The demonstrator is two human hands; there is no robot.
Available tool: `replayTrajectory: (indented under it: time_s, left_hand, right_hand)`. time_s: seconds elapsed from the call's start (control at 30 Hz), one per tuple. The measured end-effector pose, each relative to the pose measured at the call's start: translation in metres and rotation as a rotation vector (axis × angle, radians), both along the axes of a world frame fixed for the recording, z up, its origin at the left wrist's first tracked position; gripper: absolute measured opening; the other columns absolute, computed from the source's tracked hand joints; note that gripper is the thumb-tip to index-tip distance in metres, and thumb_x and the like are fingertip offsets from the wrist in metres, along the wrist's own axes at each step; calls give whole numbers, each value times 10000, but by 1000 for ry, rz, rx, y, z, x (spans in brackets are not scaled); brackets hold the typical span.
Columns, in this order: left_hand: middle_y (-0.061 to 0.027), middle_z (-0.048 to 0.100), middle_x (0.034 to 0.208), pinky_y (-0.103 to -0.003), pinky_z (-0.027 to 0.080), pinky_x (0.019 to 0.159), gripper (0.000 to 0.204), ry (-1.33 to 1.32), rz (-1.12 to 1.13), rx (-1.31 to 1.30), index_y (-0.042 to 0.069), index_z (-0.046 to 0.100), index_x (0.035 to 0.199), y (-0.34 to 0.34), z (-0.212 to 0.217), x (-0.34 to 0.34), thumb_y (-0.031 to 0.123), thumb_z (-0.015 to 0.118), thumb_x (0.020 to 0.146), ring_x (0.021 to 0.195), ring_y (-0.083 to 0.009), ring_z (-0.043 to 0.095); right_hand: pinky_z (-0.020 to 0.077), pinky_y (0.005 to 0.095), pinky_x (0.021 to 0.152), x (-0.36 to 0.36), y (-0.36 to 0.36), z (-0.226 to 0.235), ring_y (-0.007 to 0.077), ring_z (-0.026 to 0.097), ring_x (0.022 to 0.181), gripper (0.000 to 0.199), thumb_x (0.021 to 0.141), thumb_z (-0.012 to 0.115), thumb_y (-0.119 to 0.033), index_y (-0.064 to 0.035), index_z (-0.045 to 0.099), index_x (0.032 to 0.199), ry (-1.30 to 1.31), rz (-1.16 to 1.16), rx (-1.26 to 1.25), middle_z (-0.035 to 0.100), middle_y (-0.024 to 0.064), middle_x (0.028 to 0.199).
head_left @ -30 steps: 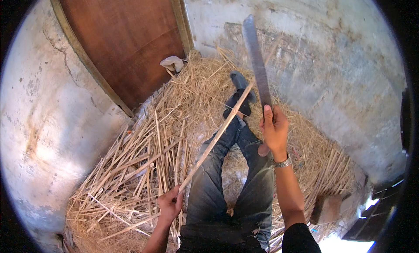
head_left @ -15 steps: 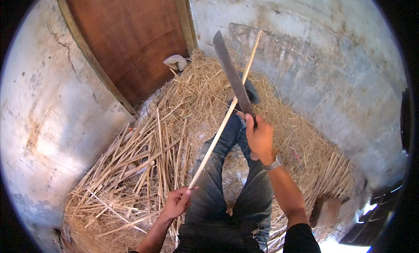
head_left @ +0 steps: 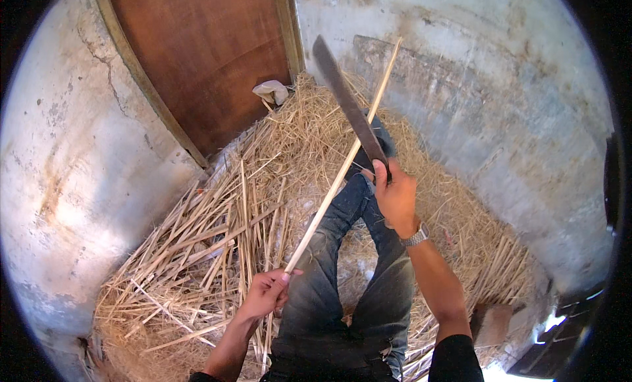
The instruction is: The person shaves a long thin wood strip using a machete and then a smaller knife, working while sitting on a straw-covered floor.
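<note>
The long pale cane strip (head_left: 342, 164) runs on a slant above the person's outstretched jean-clad legs (head_left: 342, 263), its lower end pinched in the left hand (head_left: 263, 293) and its far tip reaching up against the grey wall (head_left: 500, 118). The left hand's fingers are curled tight round that lower end, just beside the left knee. Crossing the strip near its upper half is the long dark blade (head_left: 345, 99), and the right hand (head_left: 395, 197) is closed firmly round its handle, a metal wristwatch (head_left: 416, 236) on the wrist below. Whether the blade's edge actually touches the strip is hard to tell from here. Around the legs lies a heap of split canes and straw (head_left: 197, 250). Beyond the straw stands a brown wooden door (head_left: 204, 59), with a crumpled white cloth (head_left: 271, 91) at its foot.
</note>
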State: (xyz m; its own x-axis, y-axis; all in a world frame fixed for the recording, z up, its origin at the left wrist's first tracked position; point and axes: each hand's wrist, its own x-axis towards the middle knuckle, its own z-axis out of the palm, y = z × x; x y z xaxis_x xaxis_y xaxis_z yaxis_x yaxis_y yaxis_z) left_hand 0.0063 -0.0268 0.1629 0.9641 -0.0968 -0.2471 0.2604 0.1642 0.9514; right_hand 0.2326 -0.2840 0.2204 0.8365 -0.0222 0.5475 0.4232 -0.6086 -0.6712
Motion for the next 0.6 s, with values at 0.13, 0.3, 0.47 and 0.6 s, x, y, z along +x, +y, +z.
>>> replayTrajectory:
  time_s: [0.13, 0.3, 0.47, 0.6]
  left_hand:
    - [47, 375, 533, -252, 283, 419, 394, -7, 75, 78, -28, 642, 1229, -9, -2, 12, 292, 470, 1077, 425, -62, 355]
    - [44, 403, 529, -257, 294, 416, 389, 62, 113, 71, -12, 656, 1219, 1, -19, 2, 309, 498, 1067, 418, -57, 368]
    - [53, 389, 547, -251, 246, 430, 365, 78, -1, 125, 22, 660, 1214, -5, 3, -4, 317, 513, 1059, 439, -66, 318]
    - [62, 402, 535, -244, 253, 426, 349, 11, 73, 151, 22, 667, 1205, -19, 5, 18, 300, 512, 1061, 431, -56, 331]
  right_hand:
    - [440, 506, 455, -47, 27, -41, 430, 594, 544, 313, 975, 625, -291, -51, 511, 809, 21, 267, -72, 568, 216, 592]
    - [451, 505, 453, -77, 24, -59, 425, 602, 539, 293, 977, 620, -289, -57, 520, 830, 52, 511, -288, 577, 209, 595]
    - [463, 488, 454, -12, 12, -25, 427, 625, 562, 298, 984, 606, -284, -45, 520, 830, -41, 36, -111, 585, 218, 606]
    - [469, 497, 459, -58, 31, -62, 422, 625, 544, 290, 973, 621, -315, -49, 571, 870, 9, 372, -88, 597, 215, 602]
